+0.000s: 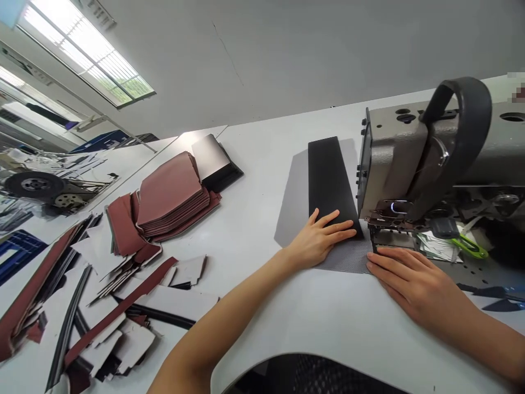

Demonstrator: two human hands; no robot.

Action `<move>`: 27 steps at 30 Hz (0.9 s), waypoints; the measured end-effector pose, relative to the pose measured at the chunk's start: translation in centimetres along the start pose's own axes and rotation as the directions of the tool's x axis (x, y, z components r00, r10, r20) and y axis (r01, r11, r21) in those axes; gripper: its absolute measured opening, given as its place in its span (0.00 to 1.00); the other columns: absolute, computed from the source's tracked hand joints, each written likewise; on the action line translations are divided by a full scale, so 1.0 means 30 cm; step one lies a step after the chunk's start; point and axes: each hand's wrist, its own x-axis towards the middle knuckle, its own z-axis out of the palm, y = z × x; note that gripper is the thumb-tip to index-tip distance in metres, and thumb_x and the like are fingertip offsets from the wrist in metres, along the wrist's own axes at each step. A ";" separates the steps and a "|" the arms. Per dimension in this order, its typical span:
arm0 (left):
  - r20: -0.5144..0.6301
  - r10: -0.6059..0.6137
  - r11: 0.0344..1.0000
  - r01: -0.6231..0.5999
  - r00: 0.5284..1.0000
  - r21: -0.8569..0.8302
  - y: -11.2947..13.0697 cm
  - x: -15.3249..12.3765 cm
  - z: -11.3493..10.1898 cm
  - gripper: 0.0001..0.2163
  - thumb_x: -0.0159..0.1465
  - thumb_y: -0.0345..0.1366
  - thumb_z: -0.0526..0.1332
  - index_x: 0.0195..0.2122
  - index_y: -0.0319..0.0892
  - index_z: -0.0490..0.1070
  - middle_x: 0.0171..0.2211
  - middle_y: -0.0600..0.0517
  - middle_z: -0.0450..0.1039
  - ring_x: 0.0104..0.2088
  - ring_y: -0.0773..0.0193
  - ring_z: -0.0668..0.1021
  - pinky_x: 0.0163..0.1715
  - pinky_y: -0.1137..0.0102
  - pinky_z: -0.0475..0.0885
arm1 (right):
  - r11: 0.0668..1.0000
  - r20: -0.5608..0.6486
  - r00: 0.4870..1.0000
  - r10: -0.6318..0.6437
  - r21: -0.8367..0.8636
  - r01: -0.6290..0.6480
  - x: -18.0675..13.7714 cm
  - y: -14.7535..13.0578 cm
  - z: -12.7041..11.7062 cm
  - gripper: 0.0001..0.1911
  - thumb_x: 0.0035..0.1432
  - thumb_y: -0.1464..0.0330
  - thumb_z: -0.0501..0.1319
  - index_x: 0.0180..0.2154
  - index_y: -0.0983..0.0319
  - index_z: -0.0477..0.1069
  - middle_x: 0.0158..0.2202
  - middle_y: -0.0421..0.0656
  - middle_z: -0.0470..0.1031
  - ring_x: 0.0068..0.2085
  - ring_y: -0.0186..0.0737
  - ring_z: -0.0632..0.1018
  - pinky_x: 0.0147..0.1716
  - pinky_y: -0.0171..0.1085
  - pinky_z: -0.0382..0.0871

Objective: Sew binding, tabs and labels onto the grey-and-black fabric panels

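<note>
Left hand: spread over the lower end of the black strip [328, 180], fingers apart and laid flat, grasping nothing; the left hand [322, 235] seems to steady the strip by pressure.
Right hand: fingers straight and close together, not curled round anything; the right hand [414, 276] rests at the sewing machine's front, fingertips by the cloth's edge, probably to keep that edge lined up.
Strip's place: on the white table [250, 235], just left of the sewing machine [385, 158], its near end over the grey cloth [346, 257], likely so the edges sit close to the needle area.
Strip's look: long, flat, matt black, straight-sided.
Cloth's look: grey, finely meshed near the hands; its full outline is hard to tell from shadow.
</note>
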 end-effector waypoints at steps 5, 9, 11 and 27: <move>-0.006 0.047 0.999 -0.047 0.999 -0.012 -0.026 0.028 -0.004 0.24 0.74 0.30 0.45 0.68 0.54 0.61 0.69 0.55 0.62 0.73 0.54 0.55 0.70 0.41 0.47 | 1.000 -0.021 1.000 -0.010 0.021 0.010 -0.007 0.009 0.008 0.15 0.70 0.76 0.54 0.54 0.70 0.75 0.56 0.50 0.76 0.59 0.49 0.73 0.61 0.47 0.67; -0.012 0.040 0.999 -0.040 0.999 -0.027 -0.044 0.036 -0.001 0.24 0.74 0.30 0.44 0.68 0.53 0.62 0.68 0.54 0.64 0.73 0.53 0.55 0.70 0.40 0.47 | 1.000 -0.032 0.999 0.003 0.026 -0.002 0.000 0.016 0.021 0.16 0.69 0.77 0.55 0.54 0.70 0.74 0.57 0.52 0.75 0.59 0.48 0.74 0.61 0.45 0.69; -0.013 0.038 0.999 -0.039 0.999 -0.027 -0.049 0.040 -0.002 0.23 0.75 0.31 0.44 0.68 0.53 0.62 0.67 0.53 0.66 0.73 0.53 0.56 0.70 0.40 0.47 | 1.000 -0.030 0.999 0.015 0.028 -0.014 0.001 0.019 0.026 0.17 0.69 0.77 0.55 0.56 0.69 0.73 0.58 0.52 0.74 0.60 0.48 0.73 0.61 0.45 0.69; 0.007 0.051 0.998 -0.051 0.999 0.036 -0.053 0.049 -0.006 0.24 0.75 0.31 0.44 0.70 0.53 0.59 0.68 0.54 0.63 0.73 0.52 0.55 0.70 0.41 0.48 | 0.992 -0.023 0.998 0.062 0.110 -0.059 -0.006 0.014 0.031 0.17 0.69 0.76 0.56 0.57 0.69 0.72 0.60 0.52 0.72 0.60 0.48 0.74 0.66 0.47 0.63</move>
